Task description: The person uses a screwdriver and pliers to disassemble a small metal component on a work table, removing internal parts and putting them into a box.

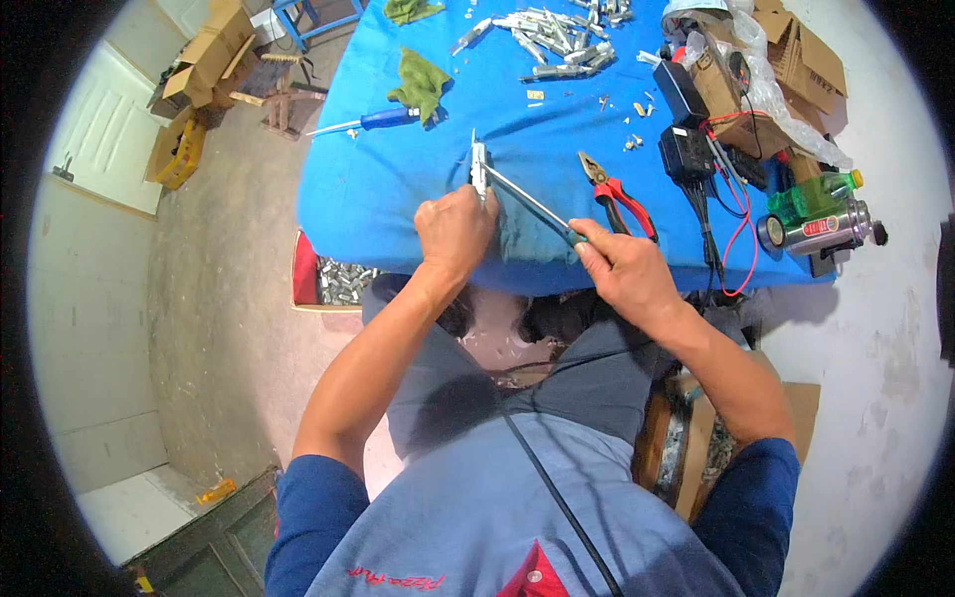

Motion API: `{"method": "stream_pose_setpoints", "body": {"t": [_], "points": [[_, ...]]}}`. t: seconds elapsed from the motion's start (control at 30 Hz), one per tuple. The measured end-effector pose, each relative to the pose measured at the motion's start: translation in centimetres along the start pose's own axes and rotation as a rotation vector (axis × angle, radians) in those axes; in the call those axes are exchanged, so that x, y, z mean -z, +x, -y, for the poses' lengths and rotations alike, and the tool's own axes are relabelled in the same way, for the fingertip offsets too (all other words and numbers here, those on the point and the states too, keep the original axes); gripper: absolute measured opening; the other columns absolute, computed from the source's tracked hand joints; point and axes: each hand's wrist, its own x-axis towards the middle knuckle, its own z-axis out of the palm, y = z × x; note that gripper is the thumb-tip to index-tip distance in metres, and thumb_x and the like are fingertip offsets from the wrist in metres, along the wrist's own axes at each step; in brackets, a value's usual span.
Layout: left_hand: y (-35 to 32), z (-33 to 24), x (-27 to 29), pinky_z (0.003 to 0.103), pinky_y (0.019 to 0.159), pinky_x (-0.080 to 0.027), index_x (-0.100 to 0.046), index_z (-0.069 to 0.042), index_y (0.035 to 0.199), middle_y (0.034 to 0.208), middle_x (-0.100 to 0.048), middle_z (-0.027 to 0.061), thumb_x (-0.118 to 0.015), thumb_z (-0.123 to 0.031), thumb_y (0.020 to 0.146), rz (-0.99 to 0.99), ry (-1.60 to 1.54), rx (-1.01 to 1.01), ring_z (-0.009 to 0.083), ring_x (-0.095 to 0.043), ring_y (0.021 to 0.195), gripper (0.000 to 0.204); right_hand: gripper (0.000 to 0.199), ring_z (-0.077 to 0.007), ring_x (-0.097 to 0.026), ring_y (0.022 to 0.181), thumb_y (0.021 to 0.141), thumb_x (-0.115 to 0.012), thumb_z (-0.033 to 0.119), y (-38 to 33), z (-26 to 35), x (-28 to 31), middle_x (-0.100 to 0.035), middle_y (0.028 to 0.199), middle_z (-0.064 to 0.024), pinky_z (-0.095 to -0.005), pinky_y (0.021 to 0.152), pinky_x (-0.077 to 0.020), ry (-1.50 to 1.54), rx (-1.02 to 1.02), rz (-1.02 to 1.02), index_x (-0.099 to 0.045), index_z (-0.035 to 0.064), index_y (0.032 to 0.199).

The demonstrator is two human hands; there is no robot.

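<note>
My left hand (pixel 454 231) is closed around the lower end of a narrow silver metal part (pixel 478 164), which stands up from the fingers with a thin pin at its far end. My right hand (pixel 629 269) grips the handle of a screwdriver (pixel 532 199). Its long shaft slants up to the left, and the tip meets the side of the metal part. Pliers (pixel 615 191) with red-and-black handles lie just beyond my right hand, jaws apart. Farther left a second screwdriver (pixel 383 119) with a blue handle rests on the blue cloth (pixel 348 209).
A heap of silver metal parts (pixel 557 40) lies at the far side. Green rags (pixel 420 82) are at the left. Black adapters (pixel 686 149) with cables, a green bottle (pixel 811 196) and a steel flask (pixel 821 227) crowd the right edge. Below the table's left corner sits a box of metal pieces (pixel 343 282).
</note>
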Motion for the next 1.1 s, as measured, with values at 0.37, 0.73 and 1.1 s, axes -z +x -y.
{"method": "stream_pose_setpoints", "body": {"t": [0.37,0.73,1.1], "points": [[0.0,-0.1,1.0,0.048,0.064,-0.049,-0.066,-0.004,0.065,0.064,-0.066,0.0189,-0.064,-0.035,0.090,0.100,0.035,-0.020,0.0377,-0.064,0.057,0.040,0.041,-0.0034,-0.051,0.046,0.097,-0.064,0.026,2.2,-2.5,3.1,-0.065,0.076,-0.0018,-0.0164,0.035,-0.0329,0.868,-0.620,0.286,-0.060,0.0087,0.134],[-0.2,0.0,1.1,0.048,0.061,-0.046,-0.065,-0.004,0.064,0.062,-0.065,0.0196,-0.063,-0.033,0.090,0.061,-0.027,0.009,0.0383,-0.063,0.055,0.039,0.034,-0.0050,-0.051,0.055,0.097,-0.066,0.026,2.7,-0.7,2.9,-0.061,0.073,0.0009,-0.0236,0.048,-0.0404,0.447,-0.343,0.217,-0.067,0.0067,0.126],[0.0,-0.5,1.3,0.049,0.061,-0.046,-0.065,-0.004,0.064,0.063,-0.065,0.0207,-0.062,-0.033,0.092,0.054,-0.118,0.037,0.0391,-0.063,0.056,0.041,0.040,-0.0331,-0.064,0.061,0.091,-0.068,0.022,-0.3,1.2,-0.3,-0.058,0.066,-0.0115,-0.0433,0.052,-0.0507,-0.377,0.129,-0.075,-0.061,0.0155,0.129]]}}
